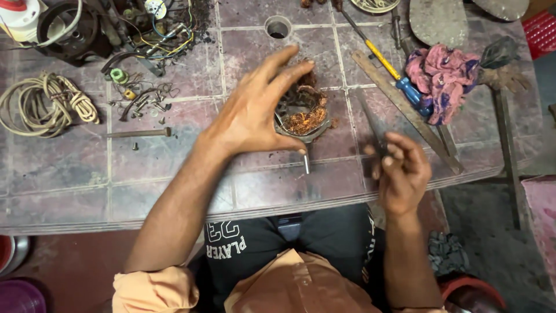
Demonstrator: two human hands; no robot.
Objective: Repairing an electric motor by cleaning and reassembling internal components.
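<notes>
No packages, labels, signs or screens visible on tiled worktop [174,174].

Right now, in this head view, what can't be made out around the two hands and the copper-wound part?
- Copper-wound motor part: its left side is hidden behind the left hand.
- Thin dark tool in the right hand: blurred, and its lower end is covered by the fingers.
- Small loose hardware: too small to identify.
- Dark round housing: cut off by the top edge.

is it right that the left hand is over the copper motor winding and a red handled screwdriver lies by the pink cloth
Not quite. In the head view the screwdriver has a blue and yellow handle, not red. The left hand is over the copper motor winding, and the screwdriver lies by the pink cloth.
</notes>
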